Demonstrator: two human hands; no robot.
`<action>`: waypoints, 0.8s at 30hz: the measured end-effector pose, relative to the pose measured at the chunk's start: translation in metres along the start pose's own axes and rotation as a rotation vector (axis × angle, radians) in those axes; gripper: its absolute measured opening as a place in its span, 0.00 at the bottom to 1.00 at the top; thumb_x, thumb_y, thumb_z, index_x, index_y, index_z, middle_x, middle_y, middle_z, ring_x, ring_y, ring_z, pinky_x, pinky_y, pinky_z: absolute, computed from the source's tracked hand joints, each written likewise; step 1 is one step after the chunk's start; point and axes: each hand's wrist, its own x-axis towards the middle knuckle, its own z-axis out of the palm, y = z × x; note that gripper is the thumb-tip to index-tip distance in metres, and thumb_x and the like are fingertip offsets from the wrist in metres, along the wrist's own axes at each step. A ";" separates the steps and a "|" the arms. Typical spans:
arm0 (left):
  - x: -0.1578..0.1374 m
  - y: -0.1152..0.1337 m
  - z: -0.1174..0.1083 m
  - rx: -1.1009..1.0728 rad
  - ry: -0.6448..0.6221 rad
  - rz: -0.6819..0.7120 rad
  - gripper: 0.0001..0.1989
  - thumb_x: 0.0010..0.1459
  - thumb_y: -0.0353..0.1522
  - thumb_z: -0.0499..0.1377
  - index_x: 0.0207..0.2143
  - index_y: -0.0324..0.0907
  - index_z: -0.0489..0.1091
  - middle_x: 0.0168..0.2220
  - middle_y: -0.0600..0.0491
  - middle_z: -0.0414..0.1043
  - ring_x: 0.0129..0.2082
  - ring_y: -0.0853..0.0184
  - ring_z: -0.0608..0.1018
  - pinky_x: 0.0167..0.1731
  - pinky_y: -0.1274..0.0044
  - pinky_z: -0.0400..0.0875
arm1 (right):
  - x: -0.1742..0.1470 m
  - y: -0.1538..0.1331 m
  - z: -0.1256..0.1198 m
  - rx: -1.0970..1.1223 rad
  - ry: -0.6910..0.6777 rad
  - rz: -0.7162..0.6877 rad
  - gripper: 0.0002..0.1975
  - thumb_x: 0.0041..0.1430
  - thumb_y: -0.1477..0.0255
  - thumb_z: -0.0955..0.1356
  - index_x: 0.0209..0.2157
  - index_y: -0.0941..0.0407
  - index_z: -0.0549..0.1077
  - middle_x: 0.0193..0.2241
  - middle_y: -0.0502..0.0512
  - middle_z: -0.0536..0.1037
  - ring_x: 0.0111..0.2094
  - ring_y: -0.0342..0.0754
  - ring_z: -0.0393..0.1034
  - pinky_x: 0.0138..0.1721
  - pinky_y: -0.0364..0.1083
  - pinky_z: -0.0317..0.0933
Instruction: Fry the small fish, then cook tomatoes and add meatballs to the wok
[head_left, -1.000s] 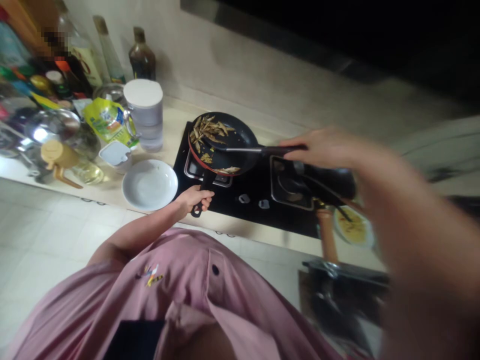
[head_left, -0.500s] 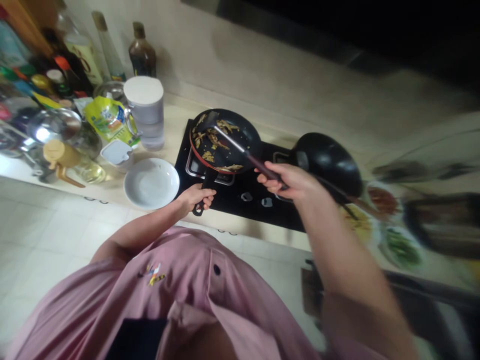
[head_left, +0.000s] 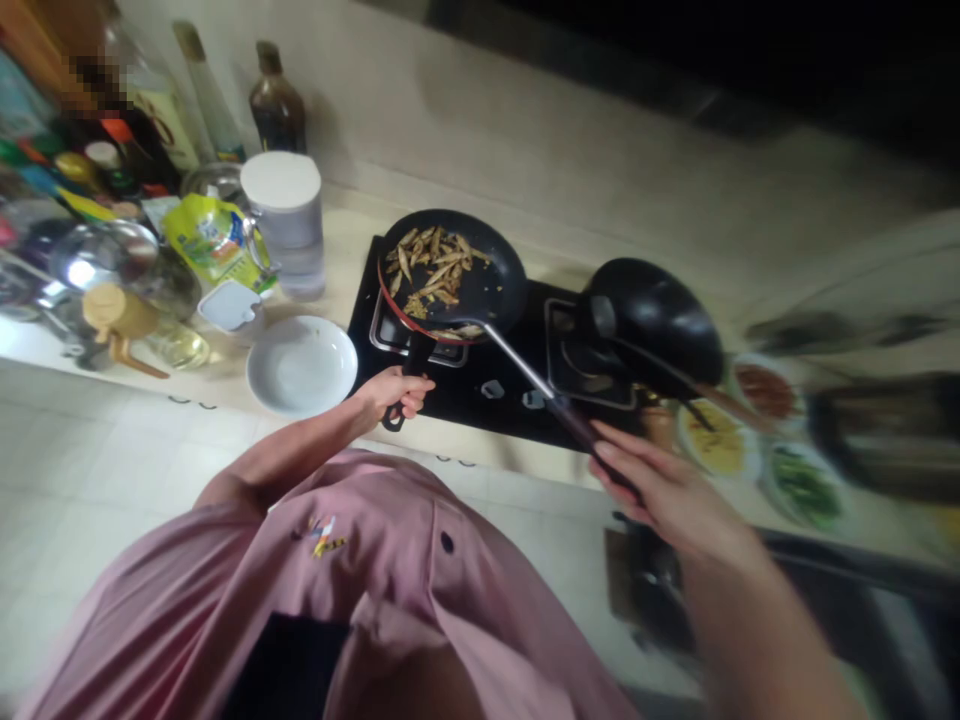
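Note:
My left hand (head_left: 399, 392) is wrapped round the black handle of a frying pan (head_left: 499, 270), which stands on the left burner of the black stove. Small browned fish (head_left: 435, 262), or pieces that look like them, lie with yellowish bits in the left half of the pan. My right hand (head_left: 649, 480) grips the dark handle of a spatula (head_left: 517, 362). Its metal shaft slants down into the pan, and its black blade rests near the pan's front edge, below the pieces. A white bowl (head_left: 302, 367) stands just left of my left hand.
A black wok (head_left: 660, 315) with a wooden-handled tool sits on the stove's right side. Right of it stand dishes of red pieces (head_left: 765, 390), yellow pieces (head_left: 709, 440) and chopped greens (head_left: 804, 487). A water pitcher (head_left: 289, 235), an oil jug (head_left: 150, 325) and several bottles crowd the left counter.
My right hand has drawn back to the right and toward me with the spatula. Its blade moved from the pan's far left to its front edge. My left hand keeps its hold.

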 end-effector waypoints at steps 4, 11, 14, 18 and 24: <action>-0.012 0.003 0.007 0.037 -0.016 0.029 0.14 0.51 0.23 0.65 0.28 0.41 0.59 0.17 0.65 0.51 0.13 0.81 0.54 0.13 0.87 0.48 | 0.015 -0.021 0.042 0.133 0.006 -0.084 0.40 0.47 0.57 0.76 0.62 0.55 0.70 0.23 0.48 0.73 0.18 0.36 0.57 0.16 0.36 0.49; -0.039 0.000 0.011 0.140 -0.015 0.037 0.15 0.48 0.25 0.65 0.28 0.42 0.58 0.17 0.65 0.52 0.14 0.81 0.54 0.13 0.87 0.50 | 0.047 -0.059 0.086 0.328 -0.022 -0.227 0.36 0.54 0.62 0.73 0.63 0.57 0.66 0.19 0.44 0.67 0.17 0.36 0.54 0.14 0.35 0.44; -0.044 -0.002 0.007 0.149 -0.015 0.008 0.16 0.47 0.26 0.66 0.27 0.42 0.58 0.17 0.65 0.51 0.13 0.81 0.54 0.13 0.87 0.50 | 0.044 -0.052 0.088 0.263 -0.031 -0.166 0.36 0.56 0.62 0.72 0.64 0.56 0.65 0.20 0.44 0.67 0.16 0.36 0.54 0.14 0.35 0.46; -0.045 0.001 0.005 0.119 -0.020 0.005 0.15 0.47 0.25 0.65 0.27 0.42 0.58 0.17 0.65 0.51 0.13 0.82 0.54 0.13 0.87 0.49 | 0.005 -0.022 0.055 0.137 -0.028 -0.088 0.39 0.50 0.57 0.75 0.63 0.54 0.69 0.22 0.47 0.71 0.17 0.37 0.56 0.14 0.36 0.50; -0.047 0.008 0.001 0.086 -0.001 0.011 0.16 0.47 0.24 0.65 0.26 0.42 0.57 0.17 0.66 0.50 0.13 0.82 0.54 0.13 0.87 0.49 | -0.055 0.022 -0.001 0.083 0.074 0.102 0.35 0.40 0.54 0.79 0.53 0.48 0.78 0.31 0.55 0.78 0.26 0.43 0.69 0.18 0.38 0.62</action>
